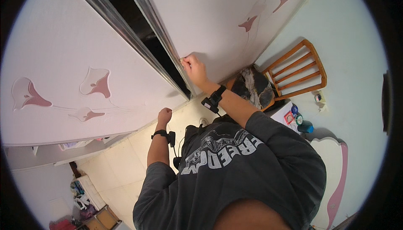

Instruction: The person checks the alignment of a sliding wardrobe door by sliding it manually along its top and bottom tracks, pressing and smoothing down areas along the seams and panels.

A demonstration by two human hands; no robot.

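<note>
My right hand (pixel 194 69) is at the metal-framed edge of the right wardrobe door (pixel 214 35), its fingers closed round a small pale thing that I cannot make out. Lower and to the left, my left hand (pixel 165 115) hangs in a loose fist in front of the left wardrobe door (pixel 63 54), with nothing seen in it. Between the two doors runs a dark gap (pixel 154 44). Both doors are pale pink with calla lily patterns.
A wooden chair (pixel 322 69) with a dark patterned seat stands at the right wall. Behind it a small white table (pixel 281 113) bears jars and a blue-lidded container (pixel 305 129). A white and pink headboard (pixel 327 157) is at the right, open shelves (pixel 41 157) at the lower left.
</note>
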